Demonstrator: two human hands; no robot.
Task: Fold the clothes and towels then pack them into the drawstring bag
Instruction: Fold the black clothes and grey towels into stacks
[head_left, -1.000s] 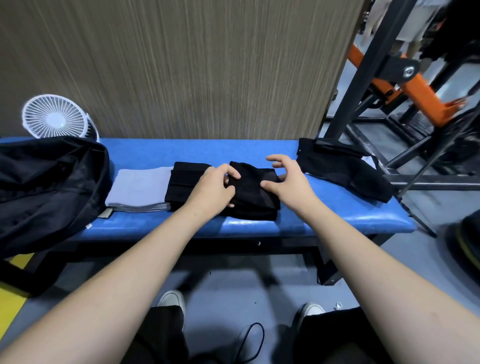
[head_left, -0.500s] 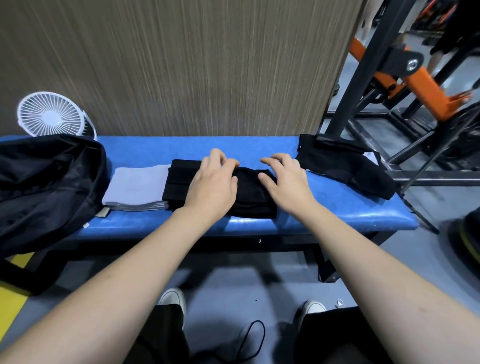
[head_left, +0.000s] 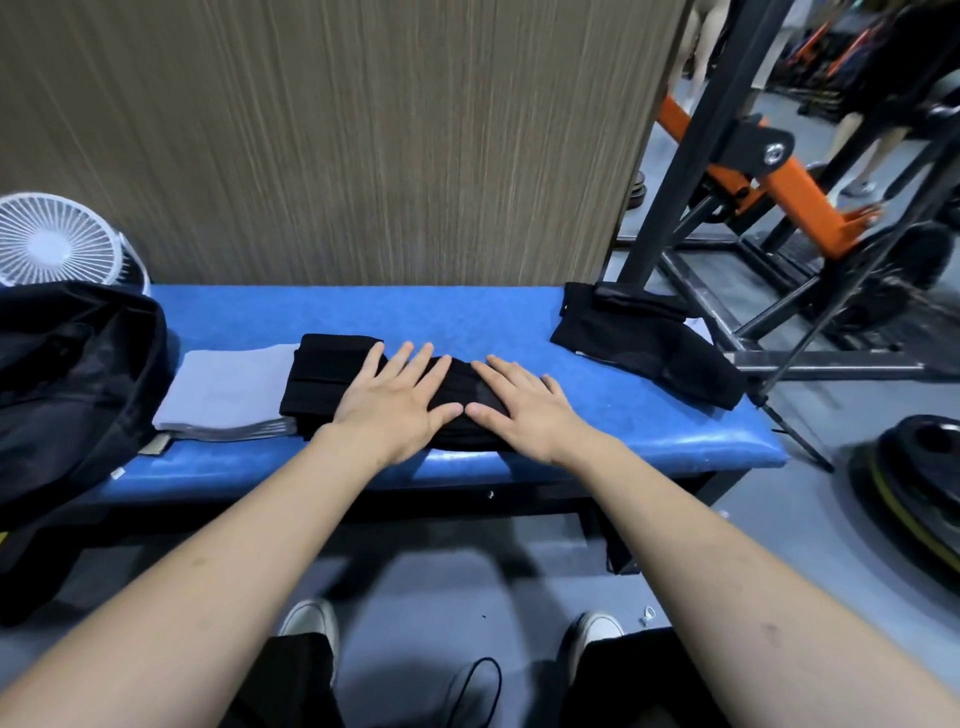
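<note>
Black bag is sitting at 9 o'clock, grey towel beside it. Left hand and right hand are pressing flat, grip spread, on the folded black garment mid-tabletop. Soft, floppy stuff; I'd be scooping under both ends.
</note>
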